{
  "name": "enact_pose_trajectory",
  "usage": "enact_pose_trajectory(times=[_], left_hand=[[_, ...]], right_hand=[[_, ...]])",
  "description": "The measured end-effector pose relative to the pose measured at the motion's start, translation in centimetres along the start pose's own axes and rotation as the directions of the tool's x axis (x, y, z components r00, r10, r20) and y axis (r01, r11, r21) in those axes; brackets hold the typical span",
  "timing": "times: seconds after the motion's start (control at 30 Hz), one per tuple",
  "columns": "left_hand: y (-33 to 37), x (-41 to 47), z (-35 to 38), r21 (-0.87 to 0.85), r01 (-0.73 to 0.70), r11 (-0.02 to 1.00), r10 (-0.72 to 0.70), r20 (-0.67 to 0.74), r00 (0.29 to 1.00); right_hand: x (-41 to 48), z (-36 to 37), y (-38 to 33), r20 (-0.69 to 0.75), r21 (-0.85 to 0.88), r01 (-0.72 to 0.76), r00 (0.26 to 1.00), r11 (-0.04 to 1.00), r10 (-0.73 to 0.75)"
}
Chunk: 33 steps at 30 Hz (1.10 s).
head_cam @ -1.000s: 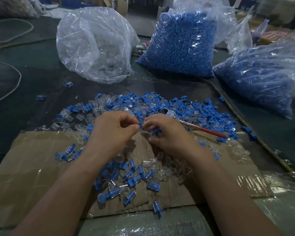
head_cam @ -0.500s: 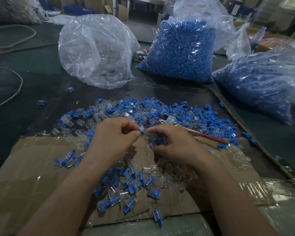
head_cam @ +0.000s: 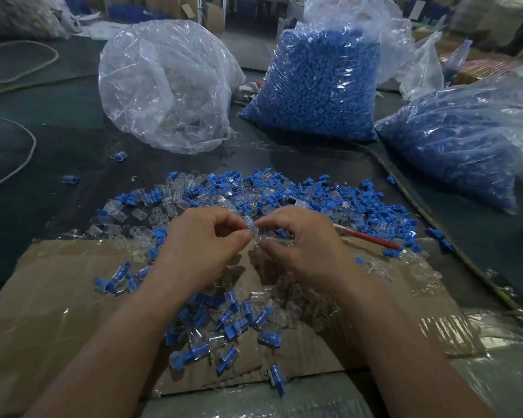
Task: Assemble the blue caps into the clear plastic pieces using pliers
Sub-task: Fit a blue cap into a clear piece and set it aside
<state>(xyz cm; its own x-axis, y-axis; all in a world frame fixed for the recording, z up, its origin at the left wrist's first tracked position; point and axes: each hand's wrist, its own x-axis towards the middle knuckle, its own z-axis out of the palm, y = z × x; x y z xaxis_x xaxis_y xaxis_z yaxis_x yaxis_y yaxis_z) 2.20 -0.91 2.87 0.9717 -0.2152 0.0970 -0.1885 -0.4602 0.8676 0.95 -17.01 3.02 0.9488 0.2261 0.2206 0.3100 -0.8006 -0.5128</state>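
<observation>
My left hand [head_cam: 206,239] and my right hand [head_cam: 302,242] meet over the cardboard, fingertips together. Between them they pinch a small clear plastic piece [head_cam: 255,230]; a blue cap [head_cam: 281,232] shows under my right fingers. Loose blue caps and clear pieces lie in a pile [head_cam: 299,194] just beyond my hands. Pliers with a red handle [head_cam: 366,236] lie in that pile to the right, their head partly buried. Assembled pieces [head_cam: 230,327], clear with blue caps in, lie on the cardboard between my forearms.
A taped cardboard sheet [head_cam: 58,312] covers the near table. Behind the pile stand a bag of clear pieces [head_cam: 163,86] and two bags of blue caps [head_cam: 320,82] [head_cam: 459,140]. A white cable [head_cam: 18,158] runs at the left. Stray pieces [head_cam: 118,156] lie on the dark mat.
My hands stay together at the same spot while the fingers work the small piece; the view has tilted slightly. The pliers have not moved.
</observation>
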Motion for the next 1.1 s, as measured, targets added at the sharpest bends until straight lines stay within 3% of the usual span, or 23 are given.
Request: enact_pose_trajectory(times=[0.13,0.23,0.47,0.8,0.97,1.1], left_hand=[[0.3,-0.1,0.0,-0.166,0.065,0.984,-0.055,0.063,0.996],[0.7,-0.3,-0.1,-0.341,0.135,0.930,-0.103,0.111,0.989],[1.0,-0.3,-0.3,-0.481,0.188,0.856,-0.112,0.183,0.977],[1.1,-0.3,-0.3,-0.499,0.219,0.838,-0.110,0.238,0.965],[1.0,-0.2,-0.4,-0.546,0.206,0.812,-0.108,0.207,0.972],[1.0,-0.2,-0.4,-0.564,0.221,0.796,-0.109,0.226,0.968]], right_hand=[[-0.3,-0.1,-0.9,-0.169,0.086,0.103,0.982,0.991,-0.088],[-0.4,0.0,-1.1,-0.166,0.121,0.139,0.979,0.983,-0.118],[-0.6,-0.2,-0.5,-0.153,0.279,0.070,0.988,0.958,-0.028],[-0.8,-0.5,-0.7,-0.183,0.454,0.043,0.982,0.890,0.046],[-0.9,-0.8,-0.7,-0.247,0.396,0.080,0.969,0.915,0.023],[-0.9,-0.7,-0.8,-0.215,0.379,0.057,0.976,0.924,0.028]])
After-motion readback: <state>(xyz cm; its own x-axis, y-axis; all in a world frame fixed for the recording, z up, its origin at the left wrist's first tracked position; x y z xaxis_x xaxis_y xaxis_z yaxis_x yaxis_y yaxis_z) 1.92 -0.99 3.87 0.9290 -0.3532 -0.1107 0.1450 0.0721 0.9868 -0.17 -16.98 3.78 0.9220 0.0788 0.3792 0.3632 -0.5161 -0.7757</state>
